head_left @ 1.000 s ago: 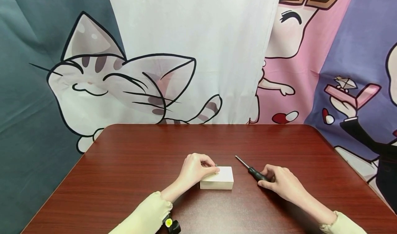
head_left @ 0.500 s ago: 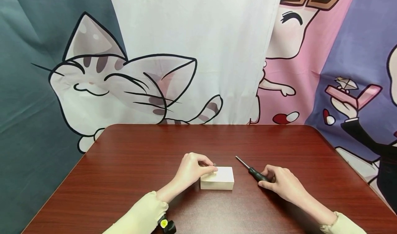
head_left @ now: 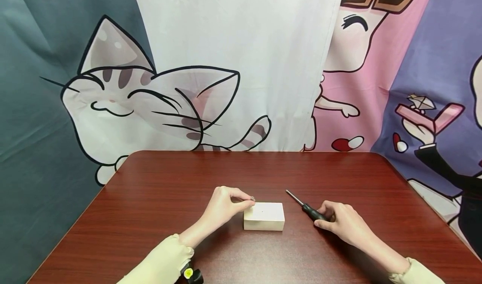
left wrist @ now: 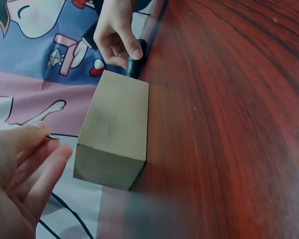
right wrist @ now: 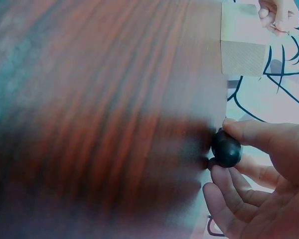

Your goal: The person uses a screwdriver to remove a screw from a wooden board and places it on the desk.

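Observation:
My left hand [head_left: 225,203] pinches a small metal screw [left wrist: 52,137] between thumb and fingertips, at the left end of a pale wooden block [head_left: 264,224]. The block lies flat on the table, with a tiny dark spot on its top face. To the right of it, my right hand [head_left: 343,220] grips the black handle of a screwdriver [head_left: 309,211]. Its metal shaft points away and to the left, and the tool lies low by the tabletop. In the right wrist view the rounded handle end [right wrist: 227,151] sits between thumb and fingers.
The reddish-brown wooden table [head_left: 188,171] carries the block and the screwdriver. Behind its far edge hangs a cloth [head_left: 263,45] with cartoon figures. A black device with a yellow dot [head_left: 188,273] is strapped at the left wrist.
My left hand has drawn back to the left with the screw, off the middle of the block's top, baring a dark spot there. The right hand and screwdriver have stayed put.

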Tool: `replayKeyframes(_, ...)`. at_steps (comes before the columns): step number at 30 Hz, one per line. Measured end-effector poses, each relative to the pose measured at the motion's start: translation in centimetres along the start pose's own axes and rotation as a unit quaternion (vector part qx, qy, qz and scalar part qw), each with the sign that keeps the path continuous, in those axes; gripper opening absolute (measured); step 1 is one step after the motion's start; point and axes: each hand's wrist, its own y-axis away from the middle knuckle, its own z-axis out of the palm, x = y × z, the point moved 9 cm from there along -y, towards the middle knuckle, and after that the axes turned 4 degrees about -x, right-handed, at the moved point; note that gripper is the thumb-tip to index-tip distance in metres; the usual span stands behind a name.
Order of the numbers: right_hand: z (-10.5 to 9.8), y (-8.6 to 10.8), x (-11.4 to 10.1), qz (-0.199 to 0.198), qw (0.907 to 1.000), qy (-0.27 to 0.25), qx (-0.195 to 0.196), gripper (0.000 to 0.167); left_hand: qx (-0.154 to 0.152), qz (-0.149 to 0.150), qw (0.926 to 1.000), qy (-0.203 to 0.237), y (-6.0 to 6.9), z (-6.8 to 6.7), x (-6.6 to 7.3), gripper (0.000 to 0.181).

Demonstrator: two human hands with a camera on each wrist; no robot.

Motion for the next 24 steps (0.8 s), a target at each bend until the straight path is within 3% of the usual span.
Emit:
replayKeyframes(5, 0.1, 0.0, 0.0, -0.003, 1.0, -0.004, -0.001, 0.019, -0.007, 0.032, 0.9989, 0.033, 0.5, -0.5, 0.0, 0.007)
replayKeyframes(11, 0.0, -0.1, 0.0, -0.005, 0.9999, -0.009, -0.002, 0.018, -0.016, 0.039, 0.9984, 0.038, 0.9, -1.2, -0.2, 0.008)
replayKeyframes(24, 0.1, 0.0, 0.0, 0.002, 0.9999, -0.004, -0.01, 0.018, -0.03, -0.006, 0.9992, 0.027, 1.6, -2.8, -1.7, 0.014)
